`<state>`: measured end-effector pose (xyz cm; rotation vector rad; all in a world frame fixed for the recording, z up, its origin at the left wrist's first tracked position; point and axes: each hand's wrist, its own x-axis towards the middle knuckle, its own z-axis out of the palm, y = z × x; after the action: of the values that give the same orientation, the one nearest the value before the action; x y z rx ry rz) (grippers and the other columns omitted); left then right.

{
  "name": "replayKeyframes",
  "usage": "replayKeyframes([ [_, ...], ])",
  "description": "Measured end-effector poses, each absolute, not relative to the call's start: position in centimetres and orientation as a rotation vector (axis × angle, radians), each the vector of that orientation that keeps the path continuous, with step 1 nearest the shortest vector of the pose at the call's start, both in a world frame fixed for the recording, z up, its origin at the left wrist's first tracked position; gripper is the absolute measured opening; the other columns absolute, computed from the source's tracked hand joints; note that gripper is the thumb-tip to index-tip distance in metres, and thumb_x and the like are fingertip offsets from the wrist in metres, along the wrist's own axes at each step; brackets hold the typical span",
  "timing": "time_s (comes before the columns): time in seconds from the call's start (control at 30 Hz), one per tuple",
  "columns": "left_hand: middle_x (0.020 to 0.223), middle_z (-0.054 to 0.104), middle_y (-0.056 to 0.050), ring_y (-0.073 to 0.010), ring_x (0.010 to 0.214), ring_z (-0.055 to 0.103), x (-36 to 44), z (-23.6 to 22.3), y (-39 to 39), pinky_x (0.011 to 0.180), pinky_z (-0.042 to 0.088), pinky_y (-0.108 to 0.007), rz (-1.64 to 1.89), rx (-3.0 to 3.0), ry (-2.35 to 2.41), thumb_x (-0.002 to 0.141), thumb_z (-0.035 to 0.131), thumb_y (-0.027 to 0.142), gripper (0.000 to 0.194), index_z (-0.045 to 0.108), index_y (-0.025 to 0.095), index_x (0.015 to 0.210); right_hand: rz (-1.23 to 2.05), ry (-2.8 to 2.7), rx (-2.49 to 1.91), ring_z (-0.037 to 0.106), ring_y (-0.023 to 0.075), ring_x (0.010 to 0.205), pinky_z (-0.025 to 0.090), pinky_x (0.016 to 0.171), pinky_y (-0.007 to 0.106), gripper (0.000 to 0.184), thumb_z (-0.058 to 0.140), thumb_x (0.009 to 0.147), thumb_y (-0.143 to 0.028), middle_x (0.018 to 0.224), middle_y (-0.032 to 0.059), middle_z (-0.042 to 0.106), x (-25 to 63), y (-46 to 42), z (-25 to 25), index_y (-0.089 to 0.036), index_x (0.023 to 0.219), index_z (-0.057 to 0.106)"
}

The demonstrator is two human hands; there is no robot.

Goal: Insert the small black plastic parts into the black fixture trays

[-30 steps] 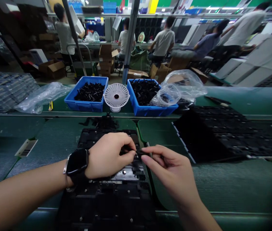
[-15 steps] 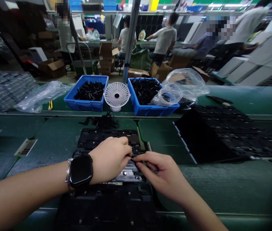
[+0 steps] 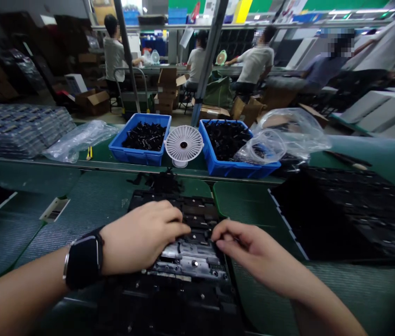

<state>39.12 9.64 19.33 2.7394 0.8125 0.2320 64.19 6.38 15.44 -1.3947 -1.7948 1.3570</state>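
Left hand [image 3: 141,238] and right hand [image 3: 249,247] work close together above the metal plate [image 3: 186,259] of a black fixture [image 3: 197,210] at the near edge of the worktop [image 3: 253,200]; fingers [image 3: 228,233] curl narrow, anything held too small to tell.

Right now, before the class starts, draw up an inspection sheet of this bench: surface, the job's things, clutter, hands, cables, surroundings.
Surface: green bench mat with dark mesh sections.
Job's things: black assembly unit with a silver metal part set in it; heap of small black pieces just beyond.
Clutter: blue crate and blue crate of black parts, white desk fan, clear plastic bag, yellow-handled tool.
Hands: left hand and right hand both over the unit; whether either holds a small piece cannot be told.
Cables: nothing seen.
Surroundings: stacked black units, cardboard boxes, seated co-worker.
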Motion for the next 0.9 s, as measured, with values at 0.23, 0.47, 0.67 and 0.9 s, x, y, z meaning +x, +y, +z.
replayKeyframes([
  [0.23, 0.077, 0.067, -0.004, -0.0176, 0.072, 0.060, 32.3, 13.8, 21.2, 0.063, 0.043, -0.025, 0.397, 2.025, 1.906, 0.081, 0.046, 0.046, 0.034, 0.064, 0.017, 0.078, 1.357, -0.410, -1.213, 0.063, 0.0132, 0.072, 0.056, 0.058, 0.019, 0.023, 0.063, 0.061, 0.002, 0.082, 0.0032, 0.062, 69.5, 9.9, 9.1, -0.017, 0.075, 0.059],
  [0.47, 0.080, 0.067, -0.017, -0.0282, 0.081, 0.063, 30.1, 5.1, 25.8, 0.066, 0.043, -0.031, 0.130, 1.786, 2.201, 0.074, 0.048, 0.056, 0.045, 0.063, 0.014, 0.066, 1.273, -0.154, -1.235, 0.067, 0.0106, 0.068, 0.057, 0.058, 0.011, 0.024, 0.051, 0.074, 0.008, 0.080, 0.0060, 0.067, 69.7, 9.4, 6.3, -0.013, 0.079, 0.062],
  [0.67, 0.090, 0.067, -0.014, -0.0263, 0.087, 0.061, 30.4, 3.5, 25.6, 0.071, 0.042, -0.031, 0.240, 1.824, 2.207, 0.076, 0.052, 0.044, 0.031, 0.061, 0.016, 0.083, 1.317, -0.201, -1.239, 0.065, 0.0106, 0.055, 0.055, 0.048, 0.011, 0.012, 0.056, 0.081, -0.006, 0.066, 0.0047, 0.066, 69.6, 9.0, 6.3, -0.012, 0.076, 0.064],
  [0.9, 0.083, 0.067, -0.008, -0.0217, 0.083, 0.059, 28.7, 3.8, 24.1, 0.074, 0.042, -0.028, 0.444, 1.791, 2.135, 0.072, 0.060, 0.034, 0.017, 0.061, 0.017, 0.078, 1.428, -0.281, -1.191, 0.068, 0.0146, 0.069, 0.058, 0.060, 0.018, 0.009, 0.064, 0.074, -0.007, 0.079, 0.0065, 0.069, 69.9, 8.1, 5.6, -0.015, 0.078, 0.063],
])
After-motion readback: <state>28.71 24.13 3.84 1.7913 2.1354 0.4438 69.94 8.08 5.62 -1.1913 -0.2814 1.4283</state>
